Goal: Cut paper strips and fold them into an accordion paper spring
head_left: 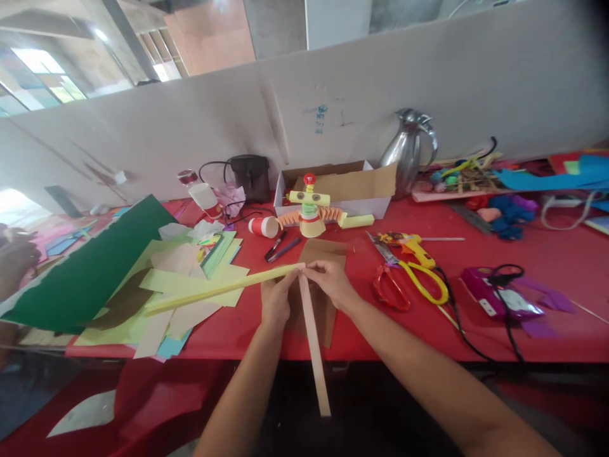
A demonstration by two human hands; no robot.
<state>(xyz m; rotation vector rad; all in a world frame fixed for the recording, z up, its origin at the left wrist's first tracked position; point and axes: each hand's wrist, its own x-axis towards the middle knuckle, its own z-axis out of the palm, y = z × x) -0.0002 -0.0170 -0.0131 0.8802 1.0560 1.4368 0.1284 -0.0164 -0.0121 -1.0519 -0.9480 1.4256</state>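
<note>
My left hand (277, 297) and my right hand (330, 279) meet over the front of the red table, fingers pinched where two paper strips join. A yellow paper strip (223, 289) runs out to the left from the joint. The pale pink paper strip (313, 343) hangs down toward me, past the table edge. Both strips are held at their ends by my closed fingers. Beneath my hands lies a piece of brown cardboard (326, 254). Just beyond stands a paper-cup figure (311, 219) with folded orange arms and a yellow head.
Coloured paper sheets (228, 276) and a green board (109, 266) lie left. To the right are scissors (397, 260), a yellow glue gun (413, 247) and a purple box with a cable (495, 295). Behind stand an open box (342, 190) and a metal jug (409, 149).
</note>
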